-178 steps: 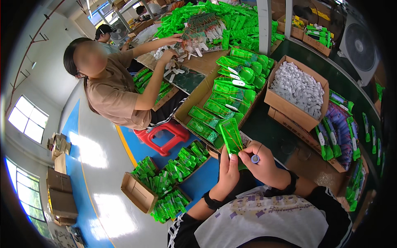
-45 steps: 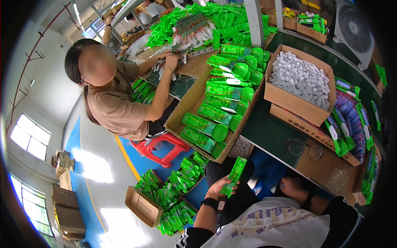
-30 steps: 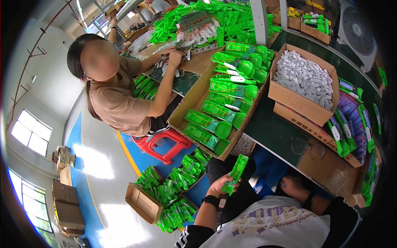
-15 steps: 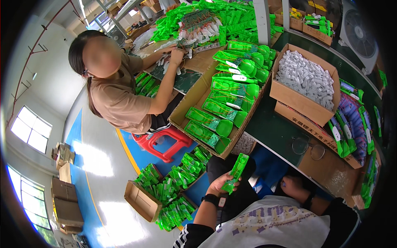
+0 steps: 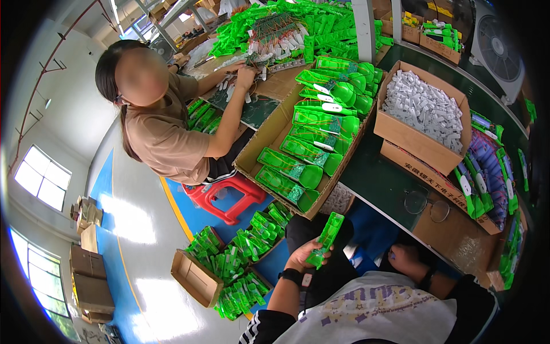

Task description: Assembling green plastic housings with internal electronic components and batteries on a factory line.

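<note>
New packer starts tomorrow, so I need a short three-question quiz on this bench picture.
1. True or false: the left hand holds a green plastic part.
2. What fills the smaller cardboard box? A) white pieces B) green parts C) nothing
3. What colour is the stool under the seated co-worker?

Key: 1 true. 2 A. 3 red.

You wear a white short-sleeved shirt with a faded purple and yellow print across the chest and black sleeves striped in white. Your left hand (image 5: 303, 256) has a black wristband with a pale face; your right hand (image 5: 404, 257) has a dark wristband.
</note>
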The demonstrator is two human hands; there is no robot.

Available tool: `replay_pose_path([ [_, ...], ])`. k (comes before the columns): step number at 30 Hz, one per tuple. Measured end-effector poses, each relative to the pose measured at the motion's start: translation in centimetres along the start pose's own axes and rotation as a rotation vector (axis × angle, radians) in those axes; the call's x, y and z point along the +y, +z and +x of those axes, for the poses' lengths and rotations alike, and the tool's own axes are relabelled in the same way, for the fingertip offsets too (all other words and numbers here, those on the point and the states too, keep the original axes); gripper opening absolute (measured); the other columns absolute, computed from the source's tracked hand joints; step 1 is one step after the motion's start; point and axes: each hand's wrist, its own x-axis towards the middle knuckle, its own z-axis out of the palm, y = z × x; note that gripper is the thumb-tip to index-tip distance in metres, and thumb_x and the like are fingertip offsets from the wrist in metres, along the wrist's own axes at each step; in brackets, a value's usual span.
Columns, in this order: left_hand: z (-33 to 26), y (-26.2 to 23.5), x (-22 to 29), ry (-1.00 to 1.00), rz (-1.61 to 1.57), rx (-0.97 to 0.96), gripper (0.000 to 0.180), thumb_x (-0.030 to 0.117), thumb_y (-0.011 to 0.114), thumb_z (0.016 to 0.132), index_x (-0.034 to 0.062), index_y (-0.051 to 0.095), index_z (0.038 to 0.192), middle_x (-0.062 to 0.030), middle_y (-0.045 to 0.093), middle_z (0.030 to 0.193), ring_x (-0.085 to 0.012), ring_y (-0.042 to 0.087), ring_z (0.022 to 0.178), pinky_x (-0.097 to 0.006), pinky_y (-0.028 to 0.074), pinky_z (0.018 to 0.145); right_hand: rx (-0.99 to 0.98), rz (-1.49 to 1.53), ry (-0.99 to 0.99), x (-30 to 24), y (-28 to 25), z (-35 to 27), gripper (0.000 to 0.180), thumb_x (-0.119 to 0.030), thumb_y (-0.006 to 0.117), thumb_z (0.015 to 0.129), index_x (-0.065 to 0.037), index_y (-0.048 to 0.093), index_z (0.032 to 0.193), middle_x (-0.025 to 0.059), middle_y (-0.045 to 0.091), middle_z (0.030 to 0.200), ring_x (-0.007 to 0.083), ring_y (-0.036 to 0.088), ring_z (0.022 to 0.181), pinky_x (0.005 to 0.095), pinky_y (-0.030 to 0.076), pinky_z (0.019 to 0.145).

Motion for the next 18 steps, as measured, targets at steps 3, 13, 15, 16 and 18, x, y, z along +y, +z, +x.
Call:
replay_pose_path([
  [3,0.02,0.12,0.00,-0.001,0.003,0.006,0.050,0.017,0.063,0.072,0.0125,0.042,0.117,-0.0069,0.053,0.090,-0.0146,0.049,0.067,-0.029,0.044,0.055,0.010,0.013,-0.012,0.01,-0.11,0.01,0.015,-0.022,0.060,0.069,-0.007,0.056,0.070,0.0121,0.058,0.071,0.0311,0.058,0.065,0.0407,0.046,0.058],
  [13,-0.09,0.04,0.02,0.003,0.030,0.019,0.051,0.018,0.064,0.072,0.0128,0.042,0.117,-0.0066,0.052,0.091,-0.0144,0.049,0.067,-0.029,0.044,0.054,0.000,-0.001,-0.011,0.17,0.21,-0.04,0.015,-0.022,0.060,0.069,-0.008,0.056,0.071,0.0119,0.059,0.072,0.0312,0.058,0.065,0.0410,0.046,0.058],
  [15,-0.08,0.14,0.06,0.000,0.031,0.021,0.051,0.018,0.064,0.072,0.0129,0.042,0.117,-0.0065,0.052,0.090,-0.0144,0.049,0.067,-0.029,0.044,0.054,-0.009,-0.004,0.003,0.20,0.28,0.01,0.015,-0.022,0.060,0.069,-0.008,0.056,0.071,0.0119,0.059,0.072,0.0312,0.058,0.065,0.0409,0.046,0.058],
  [16,-0.06,0.21,0.09,-0.001,0.030,0.021,0.050,0.018,0.064,0.072,0.0129,0.042,0.117,-0.0065,0.052,0.090,-0.0144,0.049,0.067,-0.030,0.044,0.054,-0.009,-0.001,0.003,0.25,0.33,0.04,0.015,-0.022,0.060,0.069,-0.008,0.056,0.071,0.0119,0.059,0.072,0.0312,0.058,0.065,0.0409,0.046,0.058],
  [18,-0.19,0.14,0.12,0.000,0.029,0.022,0.050,0.018,0.064,0.072,0.0130,0.042,0.117,-0.0064,0.053,0.090,-0.0144,0.049,0.067,-0.030,0.044,0.055,-0.009,-0.008,0.004,0.17,0.41,0.04,0.015,-0.022,0.060,0.069,-0.008,0.055,0.071,0.0120,0.059,0.072,0.0311,0.058,0.065,0.0408,0.046,0.058],
])
